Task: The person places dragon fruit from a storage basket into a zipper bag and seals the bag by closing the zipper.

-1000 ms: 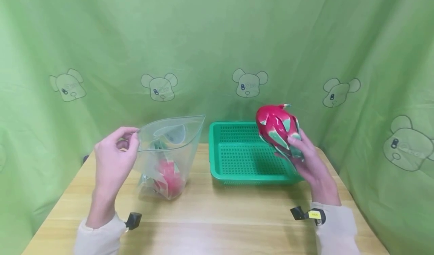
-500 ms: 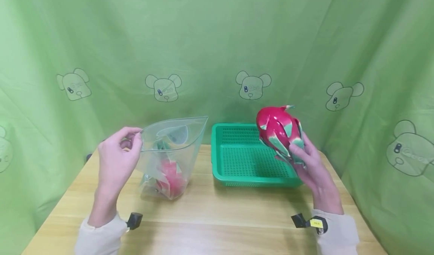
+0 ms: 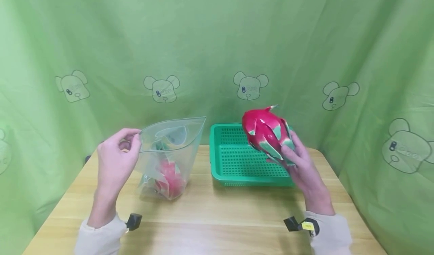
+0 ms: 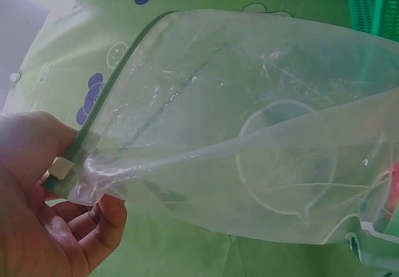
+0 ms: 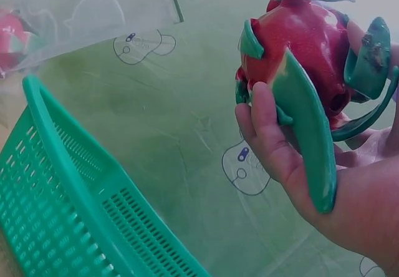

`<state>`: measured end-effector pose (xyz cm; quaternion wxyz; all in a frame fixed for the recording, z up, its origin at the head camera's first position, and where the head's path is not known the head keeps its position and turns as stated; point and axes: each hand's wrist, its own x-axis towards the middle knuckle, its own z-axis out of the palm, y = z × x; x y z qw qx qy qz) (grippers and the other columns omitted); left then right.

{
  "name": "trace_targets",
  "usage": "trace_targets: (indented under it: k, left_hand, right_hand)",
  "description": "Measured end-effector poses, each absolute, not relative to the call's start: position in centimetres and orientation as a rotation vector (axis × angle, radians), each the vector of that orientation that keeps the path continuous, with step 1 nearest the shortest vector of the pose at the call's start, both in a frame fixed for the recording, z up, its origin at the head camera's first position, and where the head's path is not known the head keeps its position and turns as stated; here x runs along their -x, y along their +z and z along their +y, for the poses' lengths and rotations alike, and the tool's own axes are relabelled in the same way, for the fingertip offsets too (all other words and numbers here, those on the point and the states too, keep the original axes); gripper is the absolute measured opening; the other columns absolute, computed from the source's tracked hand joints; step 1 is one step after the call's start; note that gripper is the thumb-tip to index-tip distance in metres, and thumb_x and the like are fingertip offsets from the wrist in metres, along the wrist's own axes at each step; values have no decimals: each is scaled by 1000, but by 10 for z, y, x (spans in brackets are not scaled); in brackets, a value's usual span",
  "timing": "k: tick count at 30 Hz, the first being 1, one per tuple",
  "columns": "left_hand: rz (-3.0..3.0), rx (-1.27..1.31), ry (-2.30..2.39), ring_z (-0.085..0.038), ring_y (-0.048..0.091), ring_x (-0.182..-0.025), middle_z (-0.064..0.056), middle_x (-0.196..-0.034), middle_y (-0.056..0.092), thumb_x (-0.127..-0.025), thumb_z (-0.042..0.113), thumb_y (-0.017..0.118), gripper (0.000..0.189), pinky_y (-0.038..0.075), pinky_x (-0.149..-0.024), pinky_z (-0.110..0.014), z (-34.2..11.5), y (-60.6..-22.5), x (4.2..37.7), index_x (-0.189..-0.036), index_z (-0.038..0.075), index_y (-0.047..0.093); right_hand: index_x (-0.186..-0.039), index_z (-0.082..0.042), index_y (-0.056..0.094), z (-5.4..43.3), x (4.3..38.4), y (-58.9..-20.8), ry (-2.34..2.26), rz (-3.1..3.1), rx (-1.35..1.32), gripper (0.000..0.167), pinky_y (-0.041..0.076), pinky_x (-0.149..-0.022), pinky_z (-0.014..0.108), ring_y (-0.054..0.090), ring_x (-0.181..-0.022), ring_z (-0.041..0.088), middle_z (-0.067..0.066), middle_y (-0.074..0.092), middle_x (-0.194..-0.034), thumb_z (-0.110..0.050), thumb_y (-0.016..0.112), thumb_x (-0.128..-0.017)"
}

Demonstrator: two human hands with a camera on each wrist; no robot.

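Glossy fruit (image 3: 262,129), smth plstc bag (image 3: 184,153)

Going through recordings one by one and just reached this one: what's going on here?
At a wooden table, someone's left hand pinches the edge of an open clear zip bag with a red dragon fruit inside. Their right hand holds another dragon fruit in the air, overlapping the green perforated basket in the head view.
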<state>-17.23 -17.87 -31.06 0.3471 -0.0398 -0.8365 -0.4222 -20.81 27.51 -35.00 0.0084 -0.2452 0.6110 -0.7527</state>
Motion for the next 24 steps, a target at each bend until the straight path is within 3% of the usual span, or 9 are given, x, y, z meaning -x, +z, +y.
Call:
trace_targets:
  k: [17,24]
  left_hand:
    - [-2160,108,-1111,-7,62,-63,-5,-81,69,-97,5,63,17,43,-47,-16,-176,-311,172,-106,5,77]
    - [-2154,99,-1128,-5,62,-62,-5,-81,68,-97,5,63,17,41,-45,-16,-175,-310,170,-105,5,77]
  right_hand:
    - [-162,-16,28,258,200,-344,-2298,1890,768,73,59,-93,38,68,-112,29,16,50,-145,4,56,-97]
    - [-163,-18,28,249,198,-334,-2250,1984,686,75,57,-97,37,53,-129,31,18,36,-156,0,60,-97]
